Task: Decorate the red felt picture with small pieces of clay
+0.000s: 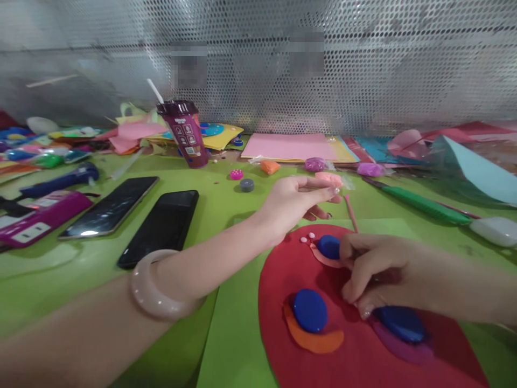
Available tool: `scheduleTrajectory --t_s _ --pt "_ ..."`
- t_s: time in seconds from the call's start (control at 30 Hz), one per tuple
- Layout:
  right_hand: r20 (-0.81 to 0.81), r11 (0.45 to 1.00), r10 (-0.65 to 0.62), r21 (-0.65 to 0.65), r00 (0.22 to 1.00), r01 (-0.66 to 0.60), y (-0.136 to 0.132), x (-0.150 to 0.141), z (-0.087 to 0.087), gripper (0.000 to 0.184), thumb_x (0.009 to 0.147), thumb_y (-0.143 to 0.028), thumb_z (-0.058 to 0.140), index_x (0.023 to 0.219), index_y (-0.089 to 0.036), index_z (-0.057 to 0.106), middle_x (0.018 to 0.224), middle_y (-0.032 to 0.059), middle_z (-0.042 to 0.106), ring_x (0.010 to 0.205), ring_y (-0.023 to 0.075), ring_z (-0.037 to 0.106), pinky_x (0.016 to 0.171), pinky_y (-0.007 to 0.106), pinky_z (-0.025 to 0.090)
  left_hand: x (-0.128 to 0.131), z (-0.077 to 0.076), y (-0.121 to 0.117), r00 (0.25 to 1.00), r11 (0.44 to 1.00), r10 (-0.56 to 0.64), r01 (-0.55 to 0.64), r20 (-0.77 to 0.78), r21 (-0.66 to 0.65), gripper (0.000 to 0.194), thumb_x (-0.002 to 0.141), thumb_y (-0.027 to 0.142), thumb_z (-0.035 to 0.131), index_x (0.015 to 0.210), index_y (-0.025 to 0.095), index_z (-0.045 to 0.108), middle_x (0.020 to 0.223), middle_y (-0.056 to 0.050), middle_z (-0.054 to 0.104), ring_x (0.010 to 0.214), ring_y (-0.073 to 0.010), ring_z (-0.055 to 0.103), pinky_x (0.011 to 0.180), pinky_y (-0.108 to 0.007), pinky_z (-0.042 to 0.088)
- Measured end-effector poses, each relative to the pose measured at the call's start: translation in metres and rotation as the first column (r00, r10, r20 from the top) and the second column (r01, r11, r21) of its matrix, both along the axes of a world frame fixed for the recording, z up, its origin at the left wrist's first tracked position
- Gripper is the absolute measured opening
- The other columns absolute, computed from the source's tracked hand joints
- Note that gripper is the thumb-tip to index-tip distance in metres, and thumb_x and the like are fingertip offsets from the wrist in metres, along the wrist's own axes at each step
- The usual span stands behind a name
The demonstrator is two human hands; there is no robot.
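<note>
Nearest you, the red paper (pixel 278 269) carries the orange crescent (pixel 315 343) with a blue oval (pixel 310 310) set against it; keep your wrists off both, since such soft-looking pieces probably dent easily. Just beyond, to the right, your right hand (pixel 383 269) sits low over the sheet, thumb and fingertips bent in near the end of the purple crescent (pixel 399 345) — whether anything lies between them, I cannot tell. Press lightly there, straight down, so the right-hand blue oval (pixel 402 324) beside it doesn't slide. Mind your bent knuckles too: they overlap the view of the pink strip (pixel 325 260) under the far blue oval (pixel 329 247). Farther out, your left hand (pixel 297 202) is loosely curled by the pink packet (pixel 329 177), its grip unclear; resting it on the paper's edge would probably steady your work — clear of the pink stick (pixel 351 214)
</note>
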State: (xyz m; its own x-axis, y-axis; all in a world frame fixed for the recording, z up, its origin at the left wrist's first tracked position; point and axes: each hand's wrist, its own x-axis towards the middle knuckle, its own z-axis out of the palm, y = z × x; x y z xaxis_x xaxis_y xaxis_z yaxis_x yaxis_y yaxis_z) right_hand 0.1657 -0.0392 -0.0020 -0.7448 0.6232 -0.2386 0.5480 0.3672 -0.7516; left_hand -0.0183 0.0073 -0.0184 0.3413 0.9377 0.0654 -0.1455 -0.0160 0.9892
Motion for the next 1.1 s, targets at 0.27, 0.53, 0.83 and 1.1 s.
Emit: scheduleTrajectory --t_s 0.27,0.53,0.83,1.1 --pt "-0.036 0.997 -0.050 -0.053 0.998 0.048 -0.001 0.000 0.006 0.014 0.078 -0.038 0.064 0.082 -0.025 0.068 0.083 -0.0016 0.056 0.075 0.0122 0.056 0.068 0.024 0.045 0.001 0.002 -0.001 1.000 1.000 -0.003 0.003 0.009 -0.009 0.016 0.074 0.026 0.065 0.087 0.015 0.064 0.086 -0.004 0.070 0.050 -0.0047 0.054 0.056 -0.021 0.045" --pt "0.062 0.983 -0.181 0.052 0.982 0.177 -0.006 -0.004 -0.001 0.024 0.074 -0.038 0.067 0.067 -0.020 0.055 0.070 -0.0035 0.058 0.062 0.0103 0.052 0.053 0.021 0.039 0.000 0.002 -0.001 1.000 1.000 0.002 -0.002 -0.007 -0.006 0.018 0.075 0.027 0.065 0.088 0.015 0.064 0.087 -0.004 0.070 0.051 -0.0048 0.055 0.057 -0.021 0.044" --pt "0.009 0.977 -0.211 0.008 0.977 0.211 -0.009 -0.003 -0.002 0.020 0.077 -0.033 0.065 0.068 -0.020 0.052 0.072 -0.0044 0.060 0.066 0.0102 0.053 0.056 0.021 0.039 0.002 0.002 -0.001 1.000 1.000 0.015 -0.015 -0.005 -0.007 0.018 0.074 0.028 0.065 0.088 0.016 0.064 0.086 -0.004 0.071 0.049 -0.0039 0.054 0.054 -0.019 0.044" --pt "-0.009 0.978 -0.200 0.049 0.980 0.201 -0.011 -0.003 -0.007 0.021 0.078 -0.029 0.064 0.065 -0.021 0.049 0.072 -0.0056 0.058 0.065 0.0085 0.051 0.056 0.021 0.038 0.002 0.001 -0.001 1.000 1.000 0.023 -0.023 -0.017 -0.008 0.018 0.075 0.026 0.064 0.089 0.016 0.065 0.086 -0.004 0.070 0.048 -0.0041 0.054 0.050 -0.019 0.042"
